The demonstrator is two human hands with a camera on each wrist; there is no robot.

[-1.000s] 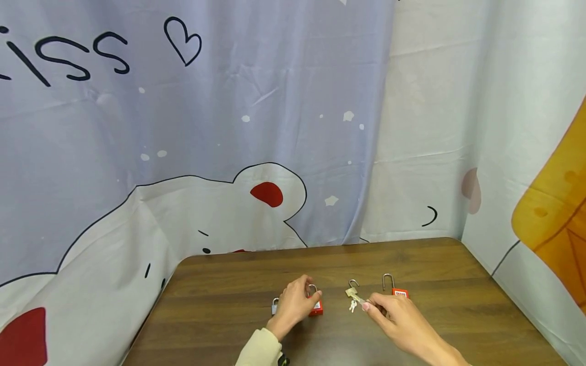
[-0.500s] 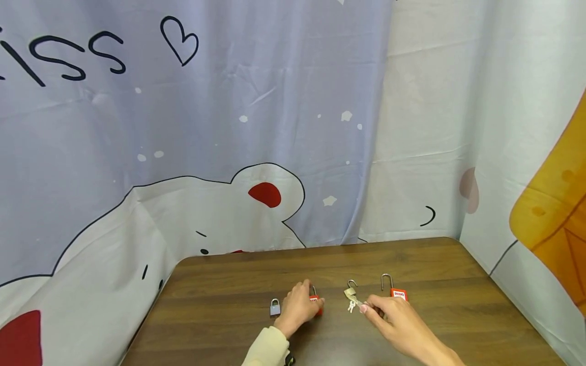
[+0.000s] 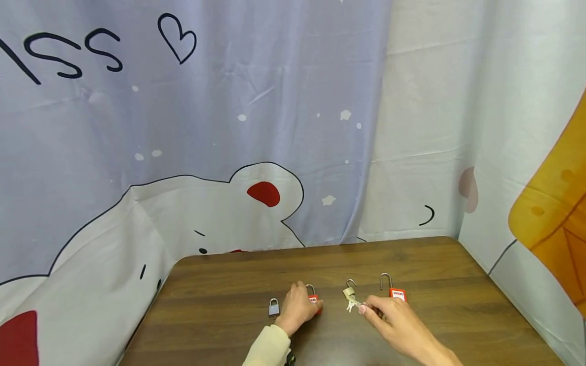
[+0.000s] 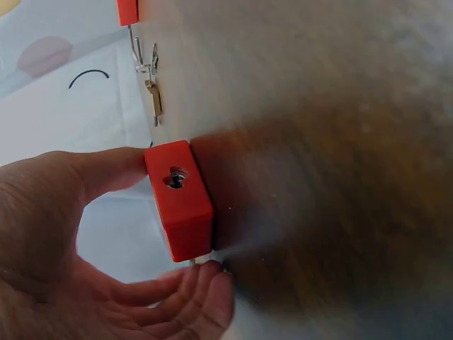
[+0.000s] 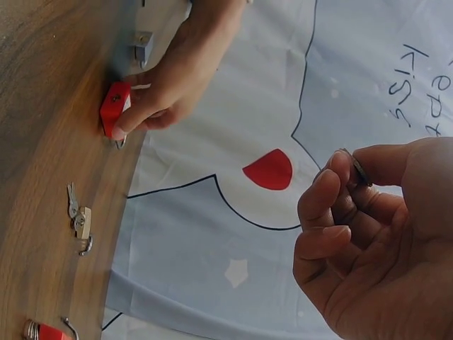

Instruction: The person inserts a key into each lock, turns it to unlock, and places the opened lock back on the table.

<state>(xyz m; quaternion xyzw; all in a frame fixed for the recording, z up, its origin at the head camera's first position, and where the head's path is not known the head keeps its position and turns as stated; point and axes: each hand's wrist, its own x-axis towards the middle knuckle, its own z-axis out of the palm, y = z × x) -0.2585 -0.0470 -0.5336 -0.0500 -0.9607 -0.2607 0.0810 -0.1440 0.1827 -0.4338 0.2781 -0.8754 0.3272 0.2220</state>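
While the left hand [image 3: 297, 307] has the red box-shaped padlock [image 4: 185, 202] clamped btw thumb & fingers on the brown wood-grain table [image 3: 220, 284], its keyhole [image 4: 176, 178] faces the wearer, prob so fingers don't block it. Right hand [image 3: 396, 317]: thumb + fingers pinching a small thin metal piece [image 5: 362, 172], likely a key; can't tell for sure, too small. Brass padlock [image 3: 349, 292] w/ silver keys [image 5: 72, 202] near those fingertips. Grey metal padlock [image 3: 273, 308] just beside left hand, apart, prob for elbow room.

Red padlock [image 4: 185, 212], white label [image 3: 313, 300] upward
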